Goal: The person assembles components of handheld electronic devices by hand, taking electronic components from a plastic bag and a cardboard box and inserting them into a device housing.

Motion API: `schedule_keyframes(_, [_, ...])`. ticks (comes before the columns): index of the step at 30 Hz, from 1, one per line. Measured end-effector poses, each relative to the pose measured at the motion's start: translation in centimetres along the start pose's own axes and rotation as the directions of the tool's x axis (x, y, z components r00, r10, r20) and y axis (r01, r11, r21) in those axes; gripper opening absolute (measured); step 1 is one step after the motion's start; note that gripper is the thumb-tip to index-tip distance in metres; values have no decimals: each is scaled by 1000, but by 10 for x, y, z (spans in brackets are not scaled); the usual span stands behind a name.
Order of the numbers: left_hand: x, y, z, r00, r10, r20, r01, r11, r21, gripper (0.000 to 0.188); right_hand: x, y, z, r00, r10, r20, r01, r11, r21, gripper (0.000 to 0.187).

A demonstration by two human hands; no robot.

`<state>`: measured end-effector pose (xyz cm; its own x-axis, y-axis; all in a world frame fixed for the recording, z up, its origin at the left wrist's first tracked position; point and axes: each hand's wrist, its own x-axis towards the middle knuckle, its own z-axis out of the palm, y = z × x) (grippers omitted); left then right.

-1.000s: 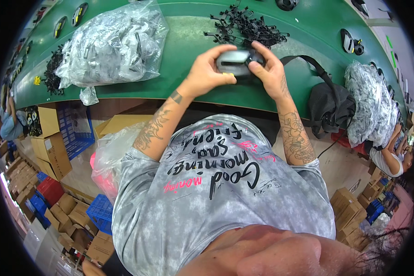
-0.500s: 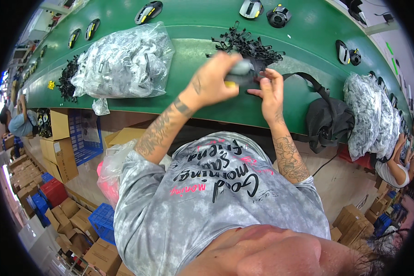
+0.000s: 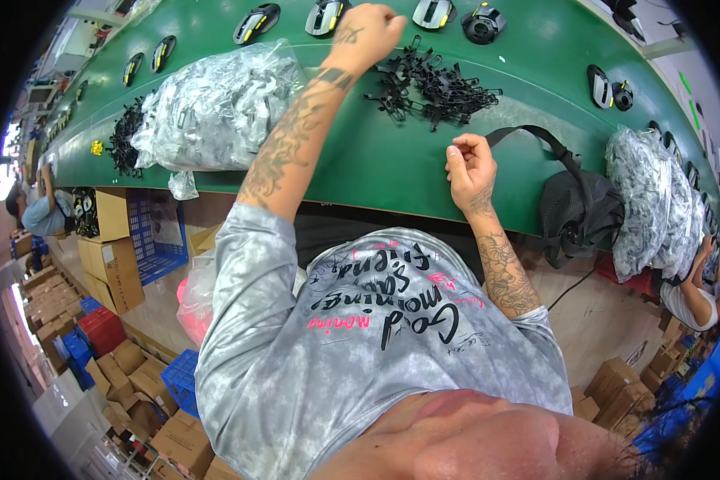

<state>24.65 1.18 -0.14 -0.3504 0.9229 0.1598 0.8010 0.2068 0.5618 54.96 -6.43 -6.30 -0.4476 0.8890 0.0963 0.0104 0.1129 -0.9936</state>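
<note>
My left hand (image 3: 368, 30) is stretched across the green conveyor belt (image 3: 392, 160) to its far side. Its fingers are curled right beside a black and yellow shell-shaped housing (image 3: 326, 16); whether it still grips the housing is unclear. My right hand (image 3: 470, 170) rests at the belt's near edge with fingers curled and nothing visible in it. A pile of small black plastic pieces (image 3: 436, 80) lies between the two hands.
More housings (image 3: 256, 22) line the belt's far side. Clear bags of grey parts lie at left (image 3: 216, 112) and right (image 3: 656, 200). A black bag (image 3: 576, 212) hangs over the near edge. Cardboard boxes, blue crates (image 3: 156, 240) and seated people (image 3: 36, 212) flank me.
Both hands held a dark housing near the black pile. My left hand has since carried it out to the far side of the belt, and my right hand has dropped back to the near edge.
</note>
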Motion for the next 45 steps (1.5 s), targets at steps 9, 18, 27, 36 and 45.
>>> schedule_keyframes(9, [41, 57, 35, 952, -286, -109, 295, 952, 86, 65, 1, -7, 5, 994, -94, 48, 103, 965, -242, 11])
schedule_keyframes(18, [-14, 13, -24, 997, -75, 3, 43, 533, -845, 51, 3, -3, 3, 994, -91, 61, 103, 967, -233, 11])
schedule_keyframes(27, [-252, -11, -50, 926, -164, 341, 355, 66, -933, 83, 48, -73, 32, 930, -174, 325, 312, 842, -441, 20])
schedule_keyframes(36, [-242, -7, -24, 860, -70, 506, 493, 373, -786, 60, 116, -58, 114, 699, -48, 714, 692, 300, -657, 19])
schedule_keyframes(45, [-222, 3, 7, 870, -99, 483, 488, 41, -872, 62, 114, -79, 68, 911, 9, 411, 255, 773, -581, 39])
